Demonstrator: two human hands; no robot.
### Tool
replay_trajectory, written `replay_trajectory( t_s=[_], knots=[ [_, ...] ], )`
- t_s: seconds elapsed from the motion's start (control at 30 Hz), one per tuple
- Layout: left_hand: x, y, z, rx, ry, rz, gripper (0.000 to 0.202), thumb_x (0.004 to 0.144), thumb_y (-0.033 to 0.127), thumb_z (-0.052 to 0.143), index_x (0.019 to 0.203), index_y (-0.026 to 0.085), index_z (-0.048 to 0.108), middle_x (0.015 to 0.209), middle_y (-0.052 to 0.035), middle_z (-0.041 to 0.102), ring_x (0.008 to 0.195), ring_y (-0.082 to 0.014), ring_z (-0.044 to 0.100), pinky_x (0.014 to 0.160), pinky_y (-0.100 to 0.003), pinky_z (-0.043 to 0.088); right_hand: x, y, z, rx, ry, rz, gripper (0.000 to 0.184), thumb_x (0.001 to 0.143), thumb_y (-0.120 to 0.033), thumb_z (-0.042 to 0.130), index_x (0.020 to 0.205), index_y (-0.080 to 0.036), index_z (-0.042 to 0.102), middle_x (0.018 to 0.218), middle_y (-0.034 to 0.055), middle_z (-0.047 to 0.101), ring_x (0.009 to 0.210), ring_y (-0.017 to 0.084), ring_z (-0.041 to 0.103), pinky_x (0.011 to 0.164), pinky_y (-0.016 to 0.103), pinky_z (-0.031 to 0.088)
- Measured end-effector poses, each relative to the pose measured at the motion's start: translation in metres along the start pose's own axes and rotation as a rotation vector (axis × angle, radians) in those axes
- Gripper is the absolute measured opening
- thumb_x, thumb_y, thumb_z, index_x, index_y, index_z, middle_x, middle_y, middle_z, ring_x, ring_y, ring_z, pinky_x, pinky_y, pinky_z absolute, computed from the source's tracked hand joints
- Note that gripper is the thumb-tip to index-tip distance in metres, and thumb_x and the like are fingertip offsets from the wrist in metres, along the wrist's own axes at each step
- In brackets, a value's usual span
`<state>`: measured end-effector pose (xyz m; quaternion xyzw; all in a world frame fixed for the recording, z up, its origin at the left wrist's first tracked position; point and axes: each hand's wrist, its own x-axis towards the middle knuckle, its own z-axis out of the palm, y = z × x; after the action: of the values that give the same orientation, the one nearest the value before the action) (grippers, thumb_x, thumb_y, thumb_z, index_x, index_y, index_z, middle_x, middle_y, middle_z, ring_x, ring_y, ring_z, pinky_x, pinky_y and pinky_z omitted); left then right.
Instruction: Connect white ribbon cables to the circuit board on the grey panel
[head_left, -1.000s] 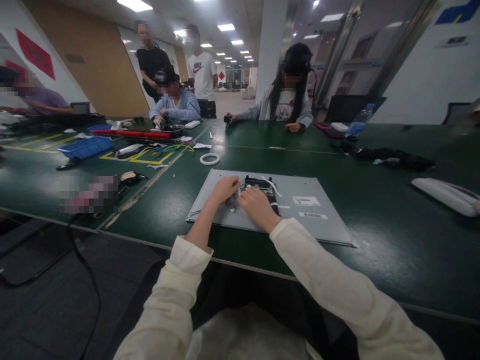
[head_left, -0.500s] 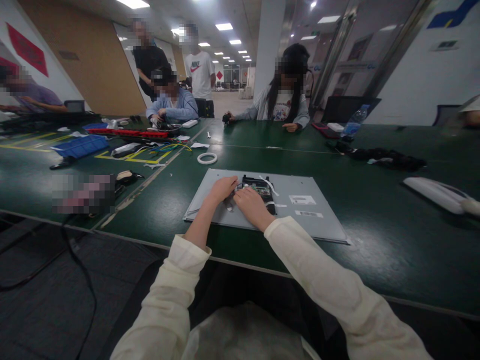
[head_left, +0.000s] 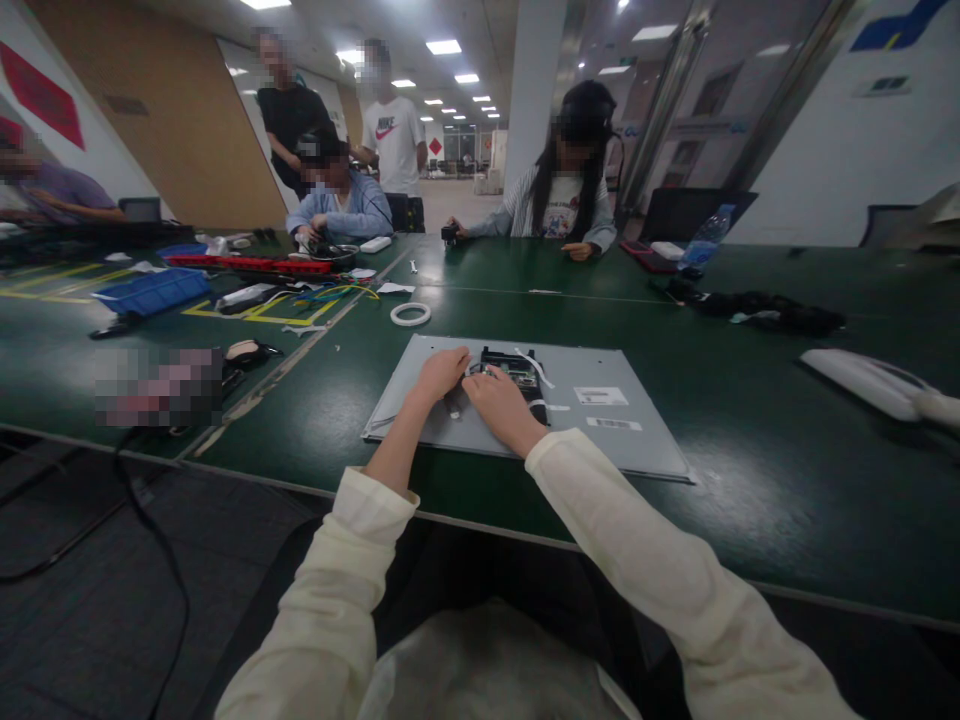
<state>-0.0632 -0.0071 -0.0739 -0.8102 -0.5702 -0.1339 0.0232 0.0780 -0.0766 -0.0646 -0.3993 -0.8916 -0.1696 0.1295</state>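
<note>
A grey metal panel (head_left: 600, 430) lies flat on the green table (head_left: 750, 480) in front of me. A black circuit board (head_left: 516, 372) with white ribbon cables sits near the panel's far edge. My left hand (head_left: 441, 372) rests on the panel just left of the board, fingers curled round something small and dark that I cannot make out. My right hand (head_left: 501, 400) lies beside it, fingers bent and pressed down at the board's near left corner. What is under the fingertips is hidden.
A white tape ring (head_left: 410, 313) lies beyond the panel. A blue tray (head_left: 154, 291), a red strip (head_left: 247, 264) and coloured wires sit far left. A white object (head_left: 862, 380) lies at right; a water bottle (head_left: 703, 242) and dark cloth (head_left: 757, 310) lie behind. Several people are across the table.
Both hands stay together on the panel by the board, shifting only slightly. The view has drifted a little, so everything sits slightly higher and to the left.
</note>
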Motion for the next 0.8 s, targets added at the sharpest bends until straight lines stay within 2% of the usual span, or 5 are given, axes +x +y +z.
replay_trajectory(
  t_s=[0.27, 0.5, 0.8],
  knots=[
    [0.002, 0.0053, -0.0032, 0.057, -0.056, -0.009, 0.03, 0.094, 0.035, 0.031, 0.1, 0.02, 0.057, 0.093, -0.0087, 0.067, 0.088, -0.0196, 0.062, 0.068, -0.025, 0.039, 0.0003, 0.0013, 0.0052, -0.008, -0.008, -0.019, 0.018, 0.088, -0.008, 0.043, 0.093, -0.012, 0.059, 0.096, 0.0123, 0.066, 0.103, 0.019, 0.057, 0.1, 0.037, 0.031],
    [0.0036, 0.0092, -0.0067, 0.082, -0.111, -0.01, 0.027, 0.092, 0.034, 0.036, 0.102, 0.02, 0.057, 0.096, -0.01, 0.067, 0.092, -0.02, 0.062, 0.074, -0.026, 0.041, 0.0008, 0.0009, 0.0057, -0.007, -0.018, -0.025, 0.017, 0.089, -0.009, 0.043, 0.089, -0.012, 0.06, 0.091, 0.0097, 0.066, 0.094, 0.019, 0.059, 0.098, 0.037, 0.031],
    [0.0039, 0.0087, -0.0084, 0.098, -0.124, -0.053, 0.028, 0.091, 0.036, 0.038, 0.101, 0.018, 0.057, 0.096, -0.0115, 0.066, 0.091, -0.0216, 0.062, 0.074, -0.028, 0.043, 0.0013, -0.0009, 0.0083, 0.018, -0.001, -0.041, 0.017, 0.088, -0.011, 0.043, 0.085, -0.012, 0.06, 0.087, 0.0092, 0.066, 0.09, 0.019, 0.06, 0.098, 0.035, 0.03]
  ],
)
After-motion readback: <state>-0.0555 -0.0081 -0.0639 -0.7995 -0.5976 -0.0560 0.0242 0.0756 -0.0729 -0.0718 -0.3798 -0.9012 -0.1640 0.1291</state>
